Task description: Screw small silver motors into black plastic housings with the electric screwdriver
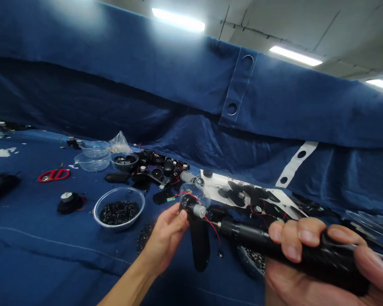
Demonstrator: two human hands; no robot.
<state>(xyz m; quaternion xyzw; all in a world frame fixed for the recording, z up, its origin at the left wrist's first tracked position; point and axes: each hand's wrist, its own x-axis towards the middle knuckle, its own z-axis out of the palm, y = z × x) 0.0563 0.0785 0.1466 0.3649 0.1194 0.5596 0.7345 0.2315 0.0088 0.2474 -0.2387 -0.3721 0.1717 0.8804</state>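
Blue cloth point(35, 238): bowl point(96, 211) of black screws point(119, 211) near left hand point(166, 238)

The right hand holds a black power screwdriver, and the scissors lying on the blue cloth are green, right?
Not quite: the head view shows the scissors are red. They do lie on the blue cloth, and the right hand does hold a black power screwdriver.

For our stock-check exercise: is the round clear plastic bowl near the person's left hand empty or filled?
Partly filled: the round clear plastic bowl holds a shallow layer of small black screws, below its rim.
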